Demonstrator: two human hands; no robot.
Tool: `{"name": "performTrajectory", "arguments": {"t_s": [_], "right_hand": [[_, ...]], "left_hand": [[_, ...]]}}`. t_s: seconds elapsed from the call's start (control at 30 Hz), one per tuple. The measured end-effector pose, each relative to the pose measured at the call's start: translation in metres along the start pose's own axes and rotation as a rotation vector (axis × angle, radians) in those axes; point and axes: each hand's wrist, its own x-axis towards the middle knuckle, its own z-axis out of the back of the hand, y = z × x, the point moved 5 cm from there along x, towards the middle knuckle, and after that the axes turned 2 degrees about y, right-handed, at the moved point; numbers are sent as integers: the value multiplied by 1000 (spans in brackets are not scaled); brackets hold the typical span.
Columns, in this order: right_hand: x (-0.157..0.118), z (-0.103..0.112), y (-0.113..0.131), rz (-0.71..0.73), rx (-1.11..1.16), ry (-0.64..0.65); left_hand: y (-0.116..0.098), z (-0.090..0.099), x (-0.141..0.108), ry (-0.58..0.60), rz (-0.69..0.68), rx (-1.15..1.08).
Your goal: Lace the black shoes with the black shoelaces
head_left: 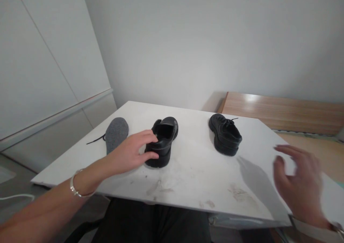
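Two black shoes stood on the white table (188, 171). The left hand (131, 151) clasped the heel of the unlaced shoe (162, 141), fingers curled over its collar; the right hand (298, 178) hovered open and blurred, holding nothing, near the laced shoe (225, 134). A careless tug could tip the held shoe or sweep the grey insole (116, 130) and loose lace (96, 139) off the edge.

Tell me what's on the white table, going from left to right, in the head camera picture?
Black shoelace → grey insole → left hand → unlaced black shoe → laced black shoe → right hand, raised above the table's right edge.
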Motion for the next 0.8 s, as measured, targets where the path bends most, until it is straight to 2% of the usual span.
{"name": "performTrajectory", "arguments": {"t_s": [0.07, 0.17, 0.3, 0.4, 0.47, 0.53, 0.63, 0.8], "right_hand": [[10, -32, 17, 124, -30, 138], [20, -65, 34, 186, -18, 224], [34, -89, 36, 208, -42, 246], [43, -103, 40, 189, 120, 298], [45, -107, 51, 149, 236, 257], [43, -105, 73, 165, 304, 194], [35, -94, 121, 331, 344, 142], [27, -69, 200, 603, 458, 38]], "left_hand": [[24, 19, 4, -45, -11, 34], [70, 40, 10, -61, 22, 111], [126, 56, 11, -98, 53, 151], [153, 60, 5, -149, 95, 155], [160, 60, 1, -152, 101, 144], [161, 56, -2, -113, 97, 129], [161, 52, -5, -81, 80, 119], [150, 52, -3, -119, 80, 197]]}}
